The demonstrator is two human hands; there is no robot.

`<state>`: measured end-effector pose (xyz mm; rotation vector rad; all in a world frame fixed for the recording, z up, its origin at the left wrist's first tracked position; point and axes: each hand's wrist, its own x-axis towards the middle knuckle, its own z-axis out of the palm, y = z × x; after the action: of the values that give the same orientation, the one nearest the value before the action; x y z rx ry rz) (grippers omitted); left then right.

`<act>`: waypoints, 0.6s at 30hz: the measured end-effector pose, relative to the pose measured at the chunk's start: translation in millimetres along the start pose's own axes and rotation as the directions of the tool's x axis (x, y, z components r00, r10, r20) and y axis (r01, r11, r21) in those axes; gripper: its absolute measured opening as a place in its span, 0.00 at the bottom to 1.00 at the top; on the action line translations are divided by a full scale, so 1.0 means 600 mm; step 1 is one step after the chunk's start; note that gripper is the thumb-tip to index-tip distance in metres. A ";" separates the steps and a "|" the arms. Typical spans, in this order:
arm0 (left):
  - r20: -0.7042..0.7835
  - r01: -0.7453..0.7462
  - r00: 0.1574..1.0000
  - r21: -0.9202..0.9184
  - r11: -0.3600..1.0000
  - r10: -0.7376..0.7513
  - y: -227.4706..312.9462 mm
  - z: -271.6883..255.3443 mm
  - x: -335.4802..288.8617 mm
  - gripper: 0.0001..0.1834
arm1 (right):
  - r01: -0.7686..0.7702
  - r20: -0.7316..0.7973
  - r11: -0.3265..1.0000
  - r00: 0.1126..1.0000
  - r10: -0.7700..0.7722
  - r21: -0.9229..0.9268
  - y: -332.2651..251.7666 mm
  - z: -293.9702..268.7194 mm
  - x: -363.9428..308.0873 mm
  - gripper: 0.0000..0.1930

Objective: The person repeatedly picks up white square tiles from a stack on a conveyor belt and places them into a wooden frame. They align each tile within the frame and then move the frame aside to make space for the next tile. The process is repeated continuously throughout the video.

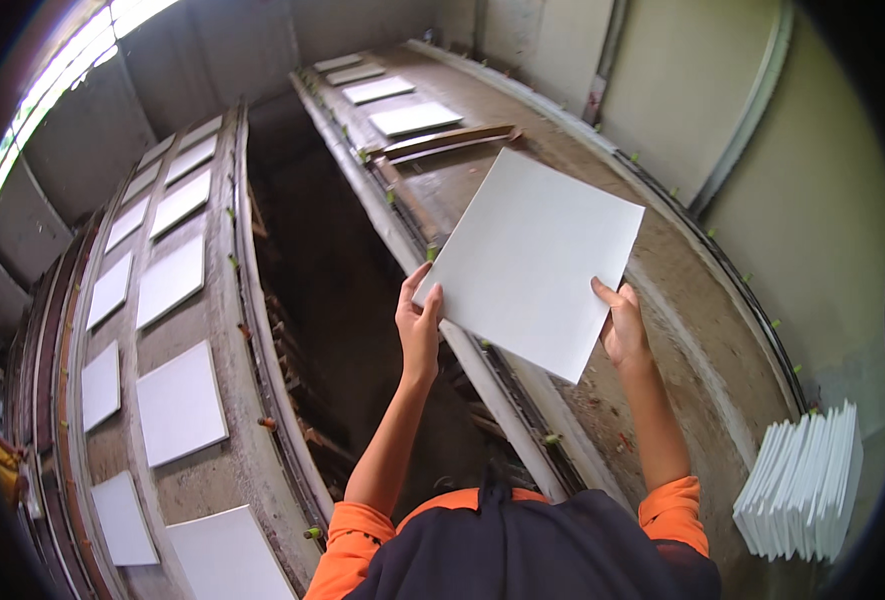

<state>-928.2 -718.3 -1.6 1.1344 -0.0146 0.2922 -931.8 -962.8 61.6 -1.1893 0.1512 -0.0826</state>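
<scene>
A flat white rectangular panel (537, 260) is held up before me, tilted, over the long table on the right. My left hand (419, 322) grips its lower left corner, thumb on the top face and fingers around the edge. On its right edge, my right hand (622, 325) has a similar pinch hold, with the fingertips hidden underneath. Just beyond the panel, a brown wooden frame (452, 140) lies on the right table (652, 390). Farther back on that table is a white panel (414, 118), with several more behind it.
To the left, another long table (232, 420) carries two rows of white panels (180, 402). A dark gap (312, 250) separates the tables. A stack of white sheets (800, 480) stands on edge at the lower right. Small green pegs (431, 252) line the table edges. Walls (702, 90) rise behind.
</scene>
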 end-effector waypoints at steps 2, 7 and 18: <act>-0.090 -0.048 0.994 0.097 0.994 0.057 -0.008 -0.026 0.039 0.19 | -0.005 -0.007 1.000 1.000 0.005 0.012 0.037 0.025 0.045 0.15; -0.079 -0.038 0.996 0.075 0.996 0.044 -0.016 -0.066 0.127 0.16 | -0.019 -0.054 0.998 0.998 0.022 0.059 0.094 0.067 0.122 0.15; 0.517 -0.188 0.854 0.400 0.897 -0.052 -0.086 -0.104 0.452 0.23 | 0.047 -0.188 0.999 0.981 -0.049 -0.016 0.133 0.112 0.303 0.17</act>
<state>-663.6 -622.0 -31.2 1.6443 -0.4940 0.0408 -742.7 -897.7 -1.5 -1.1961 0.2893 -0.2376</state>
